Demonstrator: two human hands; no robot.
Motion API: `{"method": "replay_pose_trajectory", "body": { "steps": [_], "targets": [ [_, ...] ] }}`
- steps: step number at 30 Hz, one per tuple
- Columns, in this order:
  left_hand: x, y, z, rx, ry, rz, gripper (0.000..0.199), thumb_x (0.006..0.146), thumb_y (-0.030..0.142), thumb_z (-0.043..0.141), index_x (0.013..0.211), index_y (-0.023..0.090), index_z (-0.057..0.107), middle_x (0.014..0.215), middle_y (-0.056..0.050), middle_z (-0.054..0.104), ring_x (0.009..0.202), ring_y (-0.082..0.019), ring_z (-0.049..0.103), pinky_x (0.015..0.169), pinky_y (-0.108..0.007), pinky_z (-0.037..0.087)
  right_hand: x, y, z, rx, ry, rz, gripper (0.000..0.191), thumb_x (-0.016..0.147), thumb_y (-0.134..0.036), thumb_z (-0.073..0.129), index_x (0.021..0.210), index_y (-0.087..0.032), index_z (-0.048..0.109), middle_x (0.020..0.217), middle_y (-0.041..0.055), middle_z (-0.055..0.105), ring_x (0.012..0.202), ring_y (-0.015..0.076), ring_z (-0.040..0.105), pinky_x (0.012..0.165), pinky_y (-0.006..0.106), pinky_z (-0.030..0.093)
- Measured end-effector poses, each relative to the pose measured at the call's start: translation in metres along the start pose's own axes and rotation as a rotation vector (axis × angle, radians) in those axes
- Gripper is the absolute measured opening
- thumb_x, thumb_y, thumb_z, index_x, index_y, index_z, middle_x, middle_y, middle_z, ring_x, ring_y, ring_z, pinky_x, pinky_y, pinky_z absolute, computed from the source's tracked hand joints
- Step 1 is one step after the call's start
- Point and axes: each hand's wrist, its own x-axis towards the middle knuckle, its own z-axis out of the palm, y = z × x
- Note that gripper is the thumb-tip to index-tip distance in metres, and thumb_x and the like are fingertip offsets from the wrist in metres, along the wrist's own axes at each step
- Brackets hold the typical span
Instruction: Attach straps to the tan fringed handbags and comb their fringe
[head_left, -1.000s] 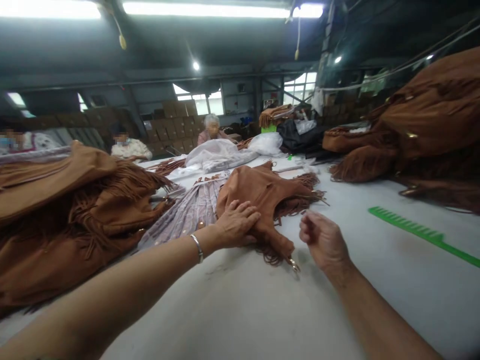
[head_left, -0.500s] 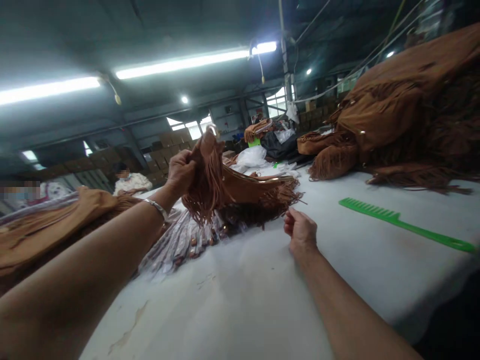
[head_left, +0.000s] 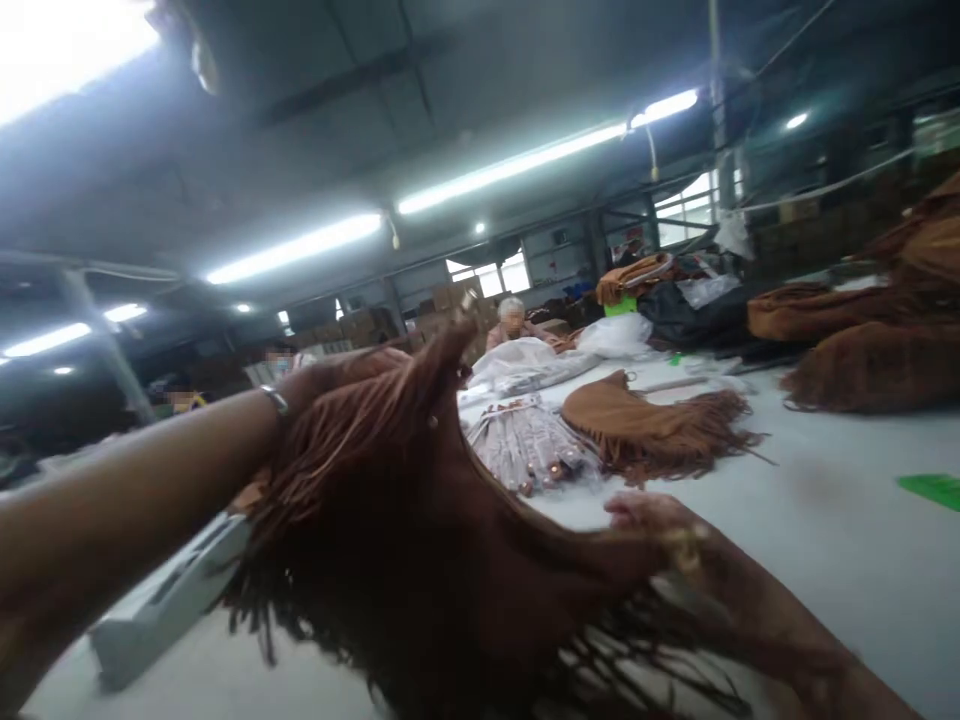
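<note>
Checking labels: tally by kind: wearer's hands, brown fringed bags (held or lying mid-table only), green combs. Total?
Hands: 2 (left hand, right hand)
Brown fringed bags: 2 (held bag, mid-table bag)
Green comb: 1 (cut off at right edge)
Total: 5

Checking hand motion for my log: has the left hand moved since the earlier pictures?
Yes, leftward: the left hand, earlier at the pale straps, now shows well to their left.

From the right hand (head_left: 651,508), bare tabletop (head_left: 840,530) leaves passage at three o'clock; the near fringed bag (head_left: 450,560) blocks eight o'clock, a lying brown bag (head_left: 656,425) twelve.
</note>
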Motion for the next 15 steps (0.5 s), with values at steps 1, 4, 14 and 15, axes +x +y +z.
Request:
{"method": "replay_pose_trajectory", "body": {
  "steps": [1,4,14,15],
  "targets": [
    [-0.004,-0.016,0.01,0.015,-0.037,-0.029,0.045,0.069,0.058,0.069,0.08,0.015,0.062,0.064,0.0,0.057,0.068,-0.016,0.054,0.064,-0.028,0.043,0.001,0.004,0.004,-0.04,-0.042,0.059,0.019,0.064,-0.029,0.073,0.075,-0.017,0.063,0.073,0.0082,0.066,0.054,0.0136,0.057,0.042,0.02,0.042],
    [0.001,-0.06,0.04,0.016,-0.167,-0.098,0.049,0.065,0.061,0.069,0.078,0.015,0.062,0.067,-0.001,0.057,0.067,-0.015,0.054,0.063,-0.027,0.043,0.003,0.011,0.008,-0.106,-0.161,0.175,0.023,0.067,-0.032,0.072,0.075,-0.013,0.06,0.067,0.0038,0.06,0.047,0.0072,0.049,0.039,0.016,0.033],
    [0.06,-0.164,0.12,0.183,-0.522,-0.091,0.026,0.064,0.037,0.07,0.057,0.015,0.057,0.053,0.004,0.049,0.057,-0.01,0.041,0.056,-0.02,0.031,0.005,0.015,0.033,-0.539,-0.287,0.215,0.032,0.067,-0.045,0.062,0.074,-0.014,0.056,0.064,0.0005,0.055,0.045,0.0062,0.039,0.042,0.019,0.025],
    [0.058,-0.171,0.125,0.193,-0.527,-0.082,0.024,0.067,0.035,0.068,0.058,0.015,0.058,0.053,0.004,0.049,0.058,-0.01,0.042,0.057,-0.02,0.031,0.001,0.016,0.041,-0.575,-0.389,0.217,0.028,0.066,-0.041,0.061,0.073,-0.014,0.056,0.062,0.0,0.055,0.047,0.007,0.04,0.045,0.019,0.028]
  ]
}}
